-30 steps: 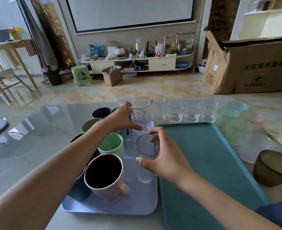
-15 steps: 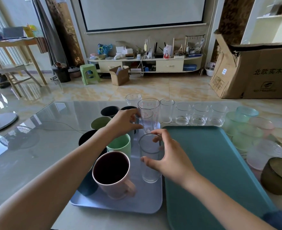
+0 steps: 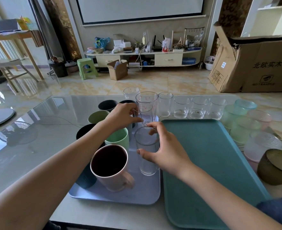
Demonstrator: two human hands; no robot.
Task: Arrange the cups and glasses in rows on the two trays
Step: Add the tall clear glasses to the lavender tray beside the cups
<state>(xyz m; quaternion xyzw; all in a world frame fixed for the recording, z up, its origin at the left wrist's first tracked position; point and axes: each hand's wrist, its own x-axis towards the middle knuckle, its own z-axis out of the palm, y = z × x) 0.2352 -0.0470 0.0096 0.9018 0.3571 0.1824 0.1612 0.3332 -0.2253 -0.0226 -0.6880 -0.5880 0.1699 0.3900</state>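
Table: glass table [image 3: 37, 138], two trays side by side
Left hand [image 3: 122, 116]: pinches printed glass [image 3: 146, 113]
Right hand [image 3: 167, 152]: curls round clear glass [image 3: 146, 151] (on blue tray [image 3: 145, 195])

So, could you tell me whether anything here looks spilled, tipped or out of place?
Nothing looks spilled, broken or tipped. The teal tray holds nothing yet, while many clear glasses and frosted tumblers stand on the table outside both trays.

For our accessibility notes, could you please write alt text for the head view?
A person's left hand grips one clear glass while the right hand holds another on a light blue tray with mugs; the teal tray alongside is bare.
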